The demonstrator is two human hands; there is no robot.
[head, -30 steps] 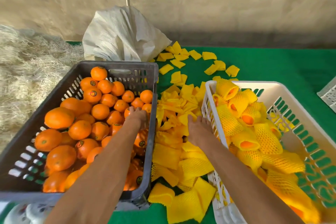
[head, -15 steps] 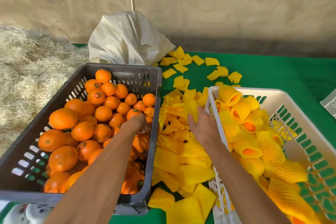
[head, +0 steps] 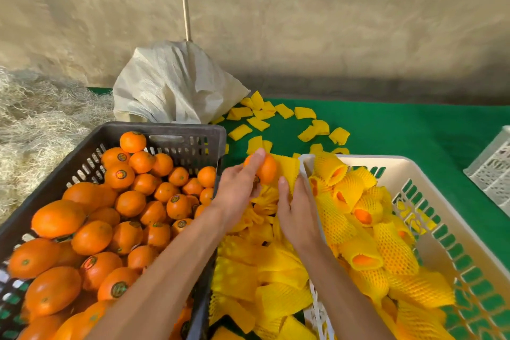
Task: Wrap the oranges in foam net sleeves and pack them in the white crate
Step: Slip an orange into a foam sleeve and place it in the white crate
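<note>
Orange (head: pixel 266 172) sits gripped in my left hand (head: pixel 239 194) between the crates, nosed against the sleeve (head: pixel 287 171) my right hand (head: pixel 296 211) pinches open, so it can slide in.

Two bare forearms, left hand (head: pixel 237 190) and right hand (head: pixel 296 215) ungloved, sleeveless, ringless.

A crate of loose oranges (head: pixel 116 210) fills the lower left of the frame. At lower right sits the other crate (head: pixel 430 201), with sleeved oranges (head: pixel 367 229) in it. Between the two lies a heap of foam sleeves (head: pixel 265 279), trailing toward upper centre. Above that heap both hands meet, the left hand (head: pixel 237 190) beside the right hand (head: pixel 298 212). A sack (head: pixel 176 85) stands behind the left crate, straw (head: pixel 41 124) at far left.
</note>
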